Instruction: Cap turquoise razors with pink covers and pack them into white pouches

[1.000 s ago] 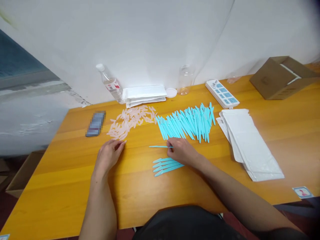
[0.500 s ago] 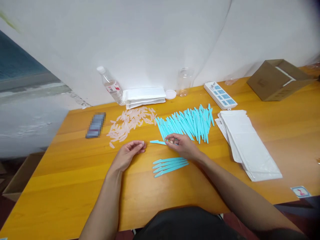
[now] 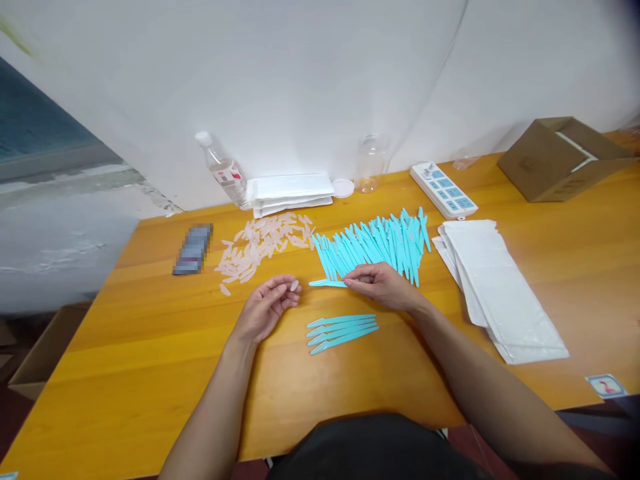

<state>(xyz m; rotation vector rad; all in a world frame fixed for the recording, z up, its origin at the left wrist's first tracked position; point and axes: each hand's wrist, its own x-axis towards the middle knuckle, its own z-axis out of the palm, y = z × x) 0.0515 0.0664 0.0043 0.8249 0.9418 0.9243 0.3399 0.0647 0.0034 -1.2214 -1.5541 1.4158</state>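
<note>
Within the right hand [image 3: 383,285], the blue stick [image 3: 326,283] is partly hidden

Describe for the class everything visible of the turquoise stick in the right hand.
The turquoise stick is slim and plastic-looking. Its blade-like end points towards the left hand, clear of it. It runs nearly level across the picture, just nearer than the pile of similar sticks; whether it touches them is unclear. The right hand pinches it, hiding the other end.
</note>
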